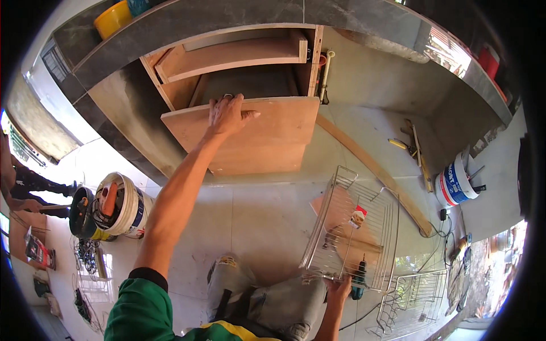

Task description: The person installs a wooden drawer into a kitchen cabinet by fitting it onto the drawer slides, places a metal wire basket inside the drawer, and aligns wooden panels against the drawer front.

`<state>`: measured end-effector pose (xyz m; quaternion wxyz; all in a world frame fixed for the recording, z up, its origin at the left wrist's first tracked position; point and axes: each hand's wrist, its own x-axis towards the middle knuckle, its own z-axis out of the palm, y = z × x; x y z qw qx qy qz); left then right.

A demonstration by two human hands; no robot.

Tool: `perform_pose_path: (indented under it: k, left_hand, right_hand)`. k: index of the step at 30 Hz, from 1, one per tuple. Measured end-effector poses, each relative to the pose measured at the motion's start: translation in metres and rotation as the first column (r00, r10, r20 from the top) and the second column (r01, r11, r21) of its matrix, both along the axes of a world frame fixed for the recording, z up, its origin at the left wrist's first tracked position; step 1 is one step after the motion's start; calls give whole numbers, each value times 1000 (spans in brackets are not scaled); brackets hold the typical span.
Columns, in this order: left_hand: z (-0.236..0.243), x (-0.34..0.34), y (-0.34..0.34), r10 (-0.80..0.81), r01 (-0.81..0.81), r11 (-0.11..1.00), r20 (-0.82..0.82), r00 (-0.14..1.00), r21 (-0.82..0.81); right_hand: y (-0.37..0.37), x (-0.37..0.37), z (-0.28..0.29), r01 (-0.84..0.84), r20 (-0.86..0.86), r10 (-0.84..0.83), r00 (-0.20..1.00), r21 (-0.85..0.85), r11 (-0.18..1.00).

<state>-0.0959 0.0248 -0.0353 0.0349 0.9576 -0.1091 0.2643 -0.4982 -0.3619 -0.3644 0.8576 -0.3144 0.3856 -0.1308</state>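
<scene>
My left hand (226,115) is hooked over the top edge of a plywood drawer front (273,122), fingers behind it and thumb along its face. The drawer stands partly out of a wooden cabinet under a grey counter, beneath an upper drawer (233,59). Down at the right, my right hand (339,288) grips the near rim of a chrome wire basket (321,236). Through the wires show a wood offcut (347,233), a small red-and-white box (358,217) and a cordless drill (359,281), which lie at or below the basket.
A long wooden strip (375,170) lies across the tiled floor. Tool buckets stand at left (142,210) and right (455,182). Another wire rack (418,295) is at lower right. Pliers and hand tools (418,150) lie under the counter. Another person's legs (42,182) show far left.
</scene>
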Motion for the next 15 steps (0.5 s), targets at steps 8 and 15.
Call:
perform_pose_path:
  k: [8,15]
  left_hand:
    - [-1,-132,-21,-60,68,996,124,990,-57]
    - [-4,-212,-33,-88,97,982,59,994,-163]
  right_hand:
    - [-13,-84,124,-5,77,9,997,-49,999]
    - [-20,-152,270,126,47,-119,992,-197,972]
